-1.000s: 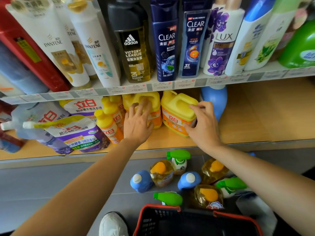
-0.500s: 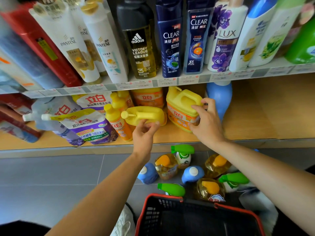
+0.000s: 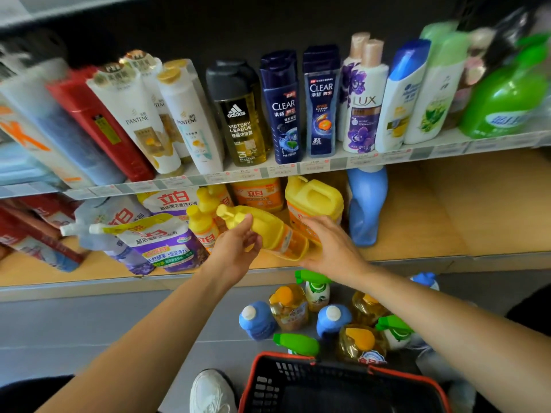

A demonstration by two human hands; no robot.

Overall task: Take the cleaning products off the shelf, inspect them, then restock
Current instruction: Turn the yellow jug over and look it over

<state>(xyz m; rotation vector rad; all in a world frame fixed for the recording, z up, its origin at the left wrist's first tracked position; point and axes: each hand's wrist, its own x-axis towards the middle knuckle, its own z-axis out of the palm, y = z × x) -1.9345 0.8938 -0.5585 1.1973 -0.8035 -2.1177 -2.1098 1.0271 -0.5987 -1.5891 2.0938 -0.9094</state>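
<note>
A single wide-angle view, worn on the person's head, faces forward and steeply down, close in front of store shelving. The upper shelf (image 3: 298,172) bows across the top, the lower shelf (image 3: 432,210) crosses the middle, and the floor (image 3: 74,323) and a basket (image 3: 257,371) lie along the bottom edge. Both forearms enter from the bottom corners, meeting at the left hand (image 3: 235,253) and right hand (image 3: 332,248) in the centre.

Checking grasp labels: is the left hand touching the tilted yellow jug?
Touching. Head view: the left hand grips the yellow jug, thumb on top, fingers beneath.
</note>
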